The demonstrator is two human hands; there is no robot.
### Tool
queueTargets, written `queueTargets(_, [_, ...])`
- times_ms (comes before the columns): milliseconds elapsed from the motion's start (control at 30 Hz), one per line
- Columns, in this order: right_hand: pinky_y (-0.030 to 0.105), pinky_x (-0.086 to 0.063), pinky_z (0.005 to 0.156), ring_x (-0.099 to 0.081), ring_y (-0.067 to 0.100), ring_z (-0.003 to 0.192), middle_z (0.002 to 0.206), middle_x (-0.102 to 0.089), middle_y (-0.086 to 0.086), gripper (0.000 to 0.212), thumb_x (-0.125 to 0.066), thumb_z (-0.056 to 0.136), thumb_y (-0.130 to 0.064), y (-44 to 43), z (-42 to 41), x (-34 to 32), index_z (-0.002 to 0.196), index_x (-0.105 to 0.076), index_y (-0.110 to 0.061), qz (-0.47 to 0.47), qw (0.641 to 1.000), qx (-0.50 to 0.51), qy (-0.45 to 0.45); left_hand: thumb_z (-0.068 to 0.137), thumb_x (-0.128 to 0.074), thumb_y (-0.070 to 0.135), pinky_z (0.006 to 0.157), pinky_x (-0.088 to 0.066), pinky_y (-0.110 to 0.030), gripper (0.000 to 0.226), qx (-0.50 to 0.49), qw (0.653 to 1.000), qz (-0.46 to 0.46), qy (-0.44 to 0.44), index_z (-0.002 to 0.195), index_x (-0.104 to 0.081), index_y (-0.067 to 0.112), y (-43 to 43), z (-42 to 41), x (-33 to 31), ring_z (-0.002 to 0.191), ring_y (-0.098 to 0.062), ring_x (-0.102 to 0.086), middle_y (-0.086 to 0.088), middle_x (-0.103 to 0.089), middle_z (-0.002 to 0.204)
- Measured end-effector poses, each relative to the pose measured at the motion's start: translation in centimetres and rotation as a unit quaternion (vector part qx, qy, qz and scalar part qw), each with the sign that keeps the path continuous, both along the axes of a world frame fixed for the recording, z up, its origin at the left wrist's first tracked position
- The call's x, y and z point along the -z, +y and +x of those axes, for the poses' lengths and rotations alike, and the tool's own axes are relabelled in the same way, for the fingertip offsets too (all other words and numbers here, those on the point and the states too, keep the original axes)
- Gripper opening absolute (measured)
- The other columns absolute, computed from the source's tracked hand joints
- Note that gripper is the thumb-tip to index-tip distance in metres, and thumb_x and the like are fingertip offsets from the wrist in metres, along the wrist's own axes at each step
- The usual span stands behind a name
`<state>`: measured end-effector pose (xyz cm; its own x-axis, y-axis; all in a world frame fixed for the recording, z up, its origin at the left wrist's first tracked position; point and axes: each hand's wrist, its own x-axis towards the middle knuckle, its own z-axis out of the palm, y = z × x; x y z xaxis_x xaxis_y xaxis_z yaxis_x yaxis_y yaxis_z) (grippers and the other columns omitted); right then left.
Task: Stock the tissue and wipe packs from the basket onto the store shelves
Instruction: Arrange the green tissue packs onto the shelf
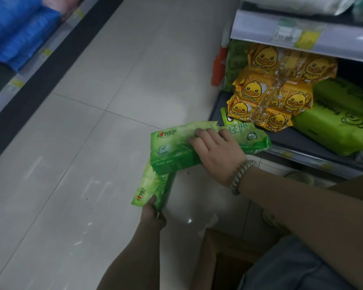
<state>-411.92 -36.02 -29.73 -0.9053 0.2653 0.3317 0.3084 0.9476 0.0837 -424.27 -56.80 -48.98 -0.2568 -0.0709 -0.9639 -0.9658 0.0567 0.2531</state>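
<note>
My right hand (217, 152) grips a green tissue pack (172, 149) from above, its far end reaching the edge of the low shelf (302, 143). Below it my left hand (152, 214) holds a second green tissue pack (153, 190) by its near end, tilted over the floor. The two packs touch where they cross. On the shelf lie yellow duck-print packs (270, 95) and lime-green packs (333, 130). A brown box or basket rim (210, 248) shows at the bottom; its inside is dark.
Grey tiled aisle floor (92, 143) spreads to the left. Blue packs (17, 32) fill the opposite shelf at the top left. An upper shelf edge with a price label (296, 34) overhangs the duck packs. An orange-and-white object (218, 68) stands at the shelf end.
</note>
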Motion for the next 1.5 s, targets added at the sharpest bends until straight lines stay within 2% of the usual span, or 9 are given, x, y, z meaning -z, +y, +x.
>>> queueTargets(67, [0.042, -0.034, 0.076, -0.060, 0.032, 0.090, 0.113, -0.063, 0.018, 0.035, -0.035, 0.087, -0.009, 0.1, 0.1, -0.4, 0.107, -0.063, -0.004, 0.000, 1.000, 0.001, 0.000, 0.075, -0.076, 0.035, 0.084, -0.046, -0.034, 0.045, 0.019, 0.999, 0.023, 0.015, 0.113, -0.057, 0.021, 0.1, -0.4, -1.4, 0.097, -0.022, -0.052, -0.005, -0.051, 0.116])
queueTargets(167, [0.042, -0.033, 0.076, -0.060, 0.032, 0.090, 0.114, -0.062, 0.017, 0.035, -0.034, 0.087, -0.011, 0.4, 0.3, -0.8, 0.107, -0.062, -0.005, 0.012, 1.000, 0.003, -0.008, 0.082, -0.064, 0.023, 0.062, -0.054, -0.030, 0.022, 0.006, 0.992, 0.110, 0.054, 0.103, -0.060, 0.020, 0.6, -1.4, -3.2, 0.087, -0.026, -0.060, -0.010, -0.060, 0.108])
queueTargets(200, [0.041, -0.034, 0.076, -0.059, 0.032, 0.091, 0.114, -0.062, 0.017, 0.034, -0.035, 0.087, -0.011, 0.5, 0.4, -1.0, 0.107, -0.062, -0.005, 0.018, 1.000, 0.004, -0.011, 0.082, -0.063, 0.020, 0.061, -0.054, -0.031, 0.022, -0.006, 0.989, 0.133, 0.067, 0.103, -0.061, 0.020, 0.9, -1.9, -3.8, 0.087, -0.028, -0.062, -0.011, -0.062, 0.108])
queueTargets(367, [0.038, -0.043, 0.074, -0.060, 0.030, 0.090, 0.113, -0.063, 0.014, 0.030, -0.039, 0.086, -0.014, 0.8, 0.7, -2.1, 0.105, -0.061, -0.009, 0.035, 0.999, 0.009, -0.013, 0.079, -0.064, 0.017, 0.071, -0.051, -0.031, 0.019, 0.019, 0.984, 0.138, 0.109, 0.098, -0.062, 0.019, 1.6, -4.8, -5.9, 0.089, -0.025, -0.062, -0.010, -0.062, 0.104])
queueTargets(500, [0.038, -0.044, 0.072, -0.061, 0.030, 0.087, 0.111, -0.065, 0.014, 0.036, -0.033, 0.088, -0.013, 1.2, 0.9, -3.6, 0.103, -0.065, -0.008, 0.056, 0.998, 0.019, 0.002, 0.080, -0.064, 0.019, 0.064, -0.052, -0.028, 0.014, 0.037, 0.981, 0.143, 0.124, 0.094, -0.063, 0.017, 1.4, -6.0, -8.1, 0.085, -0.024, -0.060, -0.010, -0.063, 0.096])
queueTargets(633, [0.041, -0.040, 0.075, -0.061, 0.031, 0.091, 0.114, -0.063, 0.015, 0.039, -0.031, 0.087, -0.013, 1.7, 1.2, -5.2, 0.108, -0.064, -0.008, 0.081, 0.996, 0.029, 0.012, 0.076, -0.068, 0.020, 0.081, -0.053, -0.031, 0.024, 0.016, 0.973, 0.166, 0.157, 0.099, -0.065, 0.020, 1.1, -7.1, -10.3, 0.097, -0.026, -0.063, -0.009, -0.066, 0.104])
queueTargets(800, [0.042, -0.035, 0.077, -0.058, 0.032, 0.094, 0.118, -0.061, 0.015, 0.040, -0.064, 0.076, -0.020, 2.3, 1.8, -6.8, 0.114, -0.060, -0.007, 0.106, 0.993, 0.042, 0.003, 0.070, -0.073, 0.021, 0.081, -0.054, -0.031, 0.032, -0.023, 0.955, 0.210, 0.206, 0.101, -0.065, 0.020, 1.5, -9.5, -14.0, 0.100, -0.029, -0.064, -0.009, -0.064, 0.111])
queueTargets(1033, [0.042, -0.045, 0.075, -0.059, 0.032, 0.094, 0.118, -0.061, 0.016, 0.043, -0.066, 0.070, -0.015, 2.3, 1.7, -10.0, 0.112, -0.061, -0.007, 0.105, 0.993, 0.058, 0.016, 0.069, -0.072, 0.021, 0.075, -0.055, -0.031, 0.036, -0.046, 0.920, 0.284, 0.268, 0.105, -0.065, 0.023, 3.1, -12.2, -21.4, 0.108, -0.032, -0.066, -0.008, -0.064, 0.119])
queueTargets(1500, [0.044, -0.050, 0.073, -0.060, 0.033, 0.093, 0.116, -0.061, 0.016, 0.059, -0.081, 0.056, -0.011, 4.1, 2.8, -15.8, 0.111, -0.060, -0.006, 0.119, 0.989, 0.062, 0.058, 0.082, -0.059, 0.027, 0.072, -0.044, -0.022, 0.020, 0.057, 0.876, 0.373, 0.301, 0.100, -0.066, 0.021, 6.9, -11.2, -35.1, 0.099, -0.034, -0.065, -0.009, -0.067, 0.106])
